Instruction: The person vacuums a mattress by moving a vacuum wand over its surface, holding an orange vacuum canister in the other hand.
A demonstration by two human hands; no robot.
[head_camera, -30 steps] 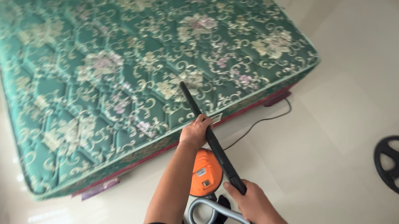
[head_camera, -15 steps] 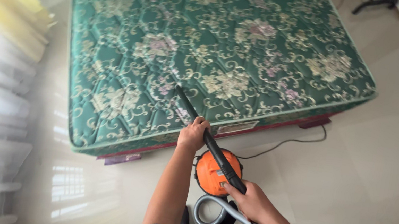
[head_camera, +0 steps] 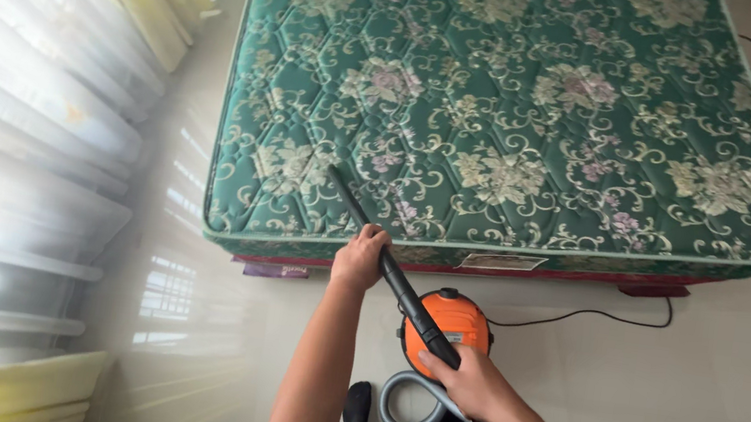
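while both hands grip it, black wand (head_camera: 388, 264) slants up-left — tip on green mattress (head_camera: 526, 115)

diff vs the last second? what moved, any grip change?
The view swung left: the green mattress slid right in frame, and the window blinds came in. The nozzle tip worked toward the mattress's near left corner. The orange vacuum shifted right in frame. No grip change: left hand and right hand stay clamped on the black wand, grey hose below.
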